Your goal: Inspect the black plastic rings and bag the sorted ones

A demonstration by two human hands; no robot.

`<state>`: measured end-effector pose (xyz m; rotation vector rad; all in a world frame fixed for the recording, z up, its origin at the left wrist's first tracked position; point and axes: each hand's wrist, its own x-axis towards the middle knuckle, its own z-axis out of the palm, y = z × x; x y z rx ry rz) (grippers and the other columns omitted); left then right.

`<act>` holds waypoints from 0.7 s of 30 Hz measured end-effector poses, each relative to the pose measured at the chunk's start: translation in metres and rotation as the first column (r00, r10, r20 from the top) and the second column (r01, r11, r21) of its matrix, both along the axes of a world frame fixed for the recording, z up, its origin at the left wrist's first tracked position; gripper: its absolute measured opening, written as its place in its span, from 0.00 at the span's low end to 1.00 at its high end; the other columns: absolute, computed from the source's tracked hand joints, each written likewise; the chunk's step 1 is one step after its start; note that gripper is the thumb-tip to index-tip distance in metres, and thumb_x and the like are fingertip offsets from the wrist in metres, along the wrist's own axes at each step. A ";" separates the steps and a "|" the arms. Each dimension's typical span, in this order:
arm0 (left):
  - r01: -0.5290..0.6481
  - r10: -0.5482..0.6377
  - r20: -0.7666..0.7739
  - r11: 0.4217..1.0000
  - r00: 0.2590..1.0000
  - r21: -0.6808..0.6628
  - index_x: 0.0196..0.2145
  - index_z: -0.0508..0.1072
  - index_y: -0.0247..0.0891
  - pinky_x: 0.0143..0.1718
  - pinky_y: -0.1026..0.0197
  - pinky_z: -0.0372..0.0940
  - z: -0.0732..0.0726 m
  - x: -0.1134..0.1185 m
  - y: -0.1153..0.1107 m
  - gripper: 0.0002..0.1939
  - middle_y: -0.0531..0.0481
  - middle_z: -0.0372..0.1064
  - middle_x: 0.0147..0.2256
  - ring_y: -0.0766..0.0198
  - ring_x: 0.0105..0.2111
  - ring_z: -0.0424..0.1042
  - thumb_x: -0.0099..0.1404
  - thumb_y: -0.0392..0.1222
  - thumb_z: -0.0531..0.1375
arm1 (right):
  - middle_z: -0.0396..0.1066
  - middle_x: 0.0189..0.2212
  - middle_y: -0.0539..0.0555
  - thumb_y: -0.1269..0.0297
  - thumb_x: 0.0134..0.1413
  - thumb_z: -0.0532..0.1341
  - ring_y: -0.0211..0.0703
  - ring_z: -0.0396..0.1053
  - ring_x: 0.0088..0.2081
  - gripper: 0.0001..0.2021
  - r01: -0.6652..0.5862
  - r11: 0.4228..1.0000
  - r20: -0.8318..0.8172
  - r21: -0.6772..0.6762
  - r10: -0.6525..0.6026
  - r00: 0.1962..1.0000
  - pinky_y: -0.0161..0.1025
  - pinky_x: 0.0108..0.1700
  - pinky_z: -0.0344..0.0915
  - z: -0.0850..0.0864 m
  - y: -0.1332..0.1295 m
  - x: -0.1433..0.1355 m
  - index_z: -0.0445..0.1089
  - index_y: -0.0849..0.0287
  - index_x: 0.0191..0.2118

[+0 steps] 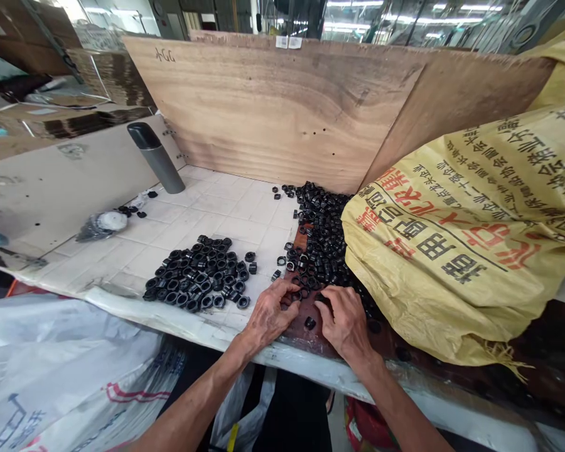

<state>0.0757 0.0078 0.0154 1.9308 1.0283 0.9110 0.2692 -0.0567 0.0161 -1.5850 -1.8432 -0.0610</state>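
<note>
My left hand (274, 312) is at the table's front edge, its thumb and fingers curled round a small black ring (297, 294). Just to its right, my right hand (343, 319) pinches a small black part (320, 298) between thumb and fingertips. A single black piece (309, 322) lies between the hands on the reddish-brown surface. Beyond them spreads a large heap of black rings (322, 232), touching the yellow sack. Left of my hands, a second pile of black rings (198, 273) rests on the pale tabletop (230, 210).
A printed yellow sack (452, 245) leans over the right side. Wooden boards (282, 107) wall the back. A grey bottle (157, 157) stands at the back left, near a small plastic bag (102, 225). White sacks (66, 370) hang at the front left.
</note>
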 end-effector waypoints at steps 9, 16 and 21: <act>-0.065 0.058 0.135 0.996 0.989 0.055 0.43 0.71 0.40 0.36 0.63 0.69 0.005 -0.002 -0.003 0.15 0.51 0.70 0.40 0.68 0.31 0.70 0.58 0.29 0.58 | 0.72 0.33 0.52 0.67 0.58 0.59 0.42 0.71 0.32 0.04 -0.398 0.860 -0.421 -0.320 0.248 0.873 0.38 0.36 0.69 0.017 -0.037 -0.031 0.68 0.55 0.39; -0.108 0.134 0.182 0.984 0.974 -0.145 0.44 0.73 0.38 0.35 0.62 0.69 0.010 -0.002 -0.004 0.13 0.51 0.74 0.36 0.66 0.30 0.72 0.60 0.35 0.61 | 0.71 0.34 0.52 0.62 0.56 0.64 0.41 0.71 0.34 0.08 -0.286 0.904 -0.657 -0.319 0.007 0.754 0.36 0.36 0.70 0.018 0.018 -0.008 0.69 0.57 0.40; 0.073 0.097 0.442 0.933 0.892 -0.353 0.50 0.73 0.37 0.48 0.56 0.69 0.013 -0.005 -0.002 0.17 0.43 0.74 0.47 0.58 0.44 0.75 0.65 0.43 0.61 | 0.72 0.39 0.53 0.61 0.56 0.65 0.41 0.72 0.37 0.07 -0.407 0.878 -0.698 -0.253 0.125 0.705 0.36 0.40 0.71 0.020 0.040 -0.013 0.73 0.56 0.40</act>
